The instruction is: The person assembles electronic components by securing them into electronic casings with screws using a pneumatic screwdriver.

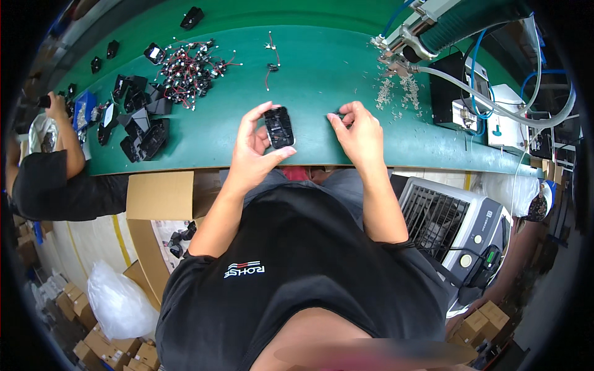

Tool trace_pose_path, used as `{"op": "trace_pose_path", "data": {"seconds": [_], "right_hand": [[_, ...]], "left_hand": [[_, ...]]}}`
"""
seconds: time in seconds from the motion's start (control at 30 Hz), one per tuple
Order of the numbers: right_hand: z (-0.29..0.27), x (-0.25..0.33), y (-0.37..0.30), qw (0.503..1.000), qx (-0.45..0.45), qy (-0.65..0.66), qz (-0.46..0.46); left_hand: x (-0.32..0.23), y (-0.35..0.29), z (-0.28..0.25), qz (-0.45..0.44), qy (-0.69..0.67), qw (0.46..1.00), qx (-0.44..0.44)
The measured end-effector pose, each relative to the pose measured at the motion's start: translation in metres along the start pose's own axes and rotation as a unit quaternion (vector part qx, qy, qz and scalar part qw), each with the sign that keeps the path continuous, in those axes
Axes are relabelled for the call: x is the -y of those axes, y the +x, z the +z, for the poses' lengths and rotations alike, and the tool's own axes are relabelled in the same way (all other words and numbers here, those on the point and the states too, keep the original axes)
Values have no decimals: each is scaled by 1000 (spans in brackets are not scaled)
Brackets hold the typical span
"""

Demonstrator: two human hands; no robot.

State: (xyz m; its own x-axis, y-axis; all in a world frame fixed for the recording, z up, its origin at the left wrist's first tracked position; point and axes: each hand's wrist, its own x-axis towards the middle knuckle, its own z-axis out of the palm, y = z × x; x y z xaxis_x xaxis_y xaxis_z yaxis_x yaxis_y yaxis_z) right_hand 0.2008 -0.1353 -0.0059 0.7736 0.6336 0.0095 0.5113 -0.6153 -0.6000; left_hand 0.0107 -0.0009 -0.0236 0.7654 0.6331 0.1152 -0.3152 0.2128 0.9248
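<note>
My left hand [252,151] grips a black plastic housing [279,128] by its edges, above the near part of the green table [322,68]. The housing's hollow inside faces up. To the right, my right hand [360,133] pinches a small dark piece [338,115] between thumb and fingers; its kind is too small to make out. Beyond my left hand lies a heap of small black parts with red wires [192,71]. Two more wired parts [272,67] lie apart from it, straight ahead. Several black housings [147,133] are piled to the left.
Small pale screws [396,93] lie scattered under a metal machine head [396,52] with hoses at the far right. At the left, another person's arm [73,148] reaches over the table. Below the edge stand an open cardboard box [161,191] and an air cooler [445,229].
</note>
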Motion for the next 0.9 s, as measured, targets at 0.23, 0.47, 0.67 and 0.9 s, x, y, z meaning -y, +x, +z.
{"op": "trace_pose_path", "data": {"seconds": [0.23, 0.47, 0.67, 0.9], "right_hand": [[1, -23, 0, 983, -17, -21, -180], [-8, -6, 0, 964, 6, -85, -252], [-5, 0, 0, 953, 39, -98, -283], [2, 9, -4, 925, 28, -99, -365]], "left_hand": [[-1, 9, 1, -27, 9, 999, 30], [4, 18, 0, -41, 108, 992, 51], [7, 18, 0, -39, 165, 983, 63], [20, 21, -6, -32, 144, 988, 37]]}}
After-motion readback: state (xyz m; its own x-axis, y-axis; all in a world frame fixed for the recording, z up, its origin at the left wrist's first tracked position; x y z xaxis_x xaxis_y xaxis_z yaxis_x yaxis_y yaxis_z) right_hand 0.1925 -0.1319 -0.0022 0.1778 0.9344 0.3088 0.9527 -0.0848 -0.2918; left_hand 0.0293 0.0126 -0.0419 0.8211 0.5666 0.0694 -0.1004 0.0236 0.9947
